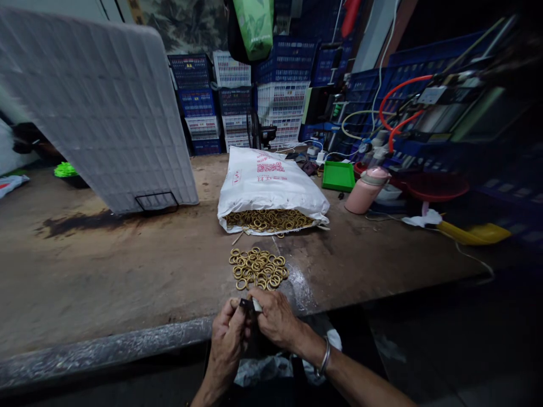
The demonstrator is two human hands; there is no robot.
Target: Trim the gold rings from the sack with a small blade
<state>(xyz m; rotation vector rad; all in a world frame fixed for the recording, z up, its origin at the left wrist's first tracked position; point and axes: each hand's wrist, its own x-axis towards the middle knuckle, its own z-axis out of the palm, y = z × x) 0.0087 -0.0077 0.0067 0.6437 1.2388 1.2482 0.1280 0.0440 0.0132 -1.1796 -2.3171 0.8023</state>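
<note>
At the table's front edge my left hand [229, 336] and my right hand [275, 317] meet, both with fingers closed. Thumb and fingers of the left pinch a small dark piece [245, 303], whose kind I cannot make out. A small whitish piece [257, 306] shows at the right hand's fingertips, touching or very near the dark one. Just beyond the hands lies a loose pile of brass-coloured rings [258, 268]. Behind it a white woven sack [267, 183] rests on its side, its mouth towards me, full of similar rings [271, 219].
A large pale ribbed panel [106, 107] stands on the wooden table [139, 265] at left. On the right are a green tray [338, 176], a pink bottle [367, 189], a yellow scoop [475, 233] and a machine with orange hoses [394, 102]. Stacked crates [282, 96] line the back.
</note>
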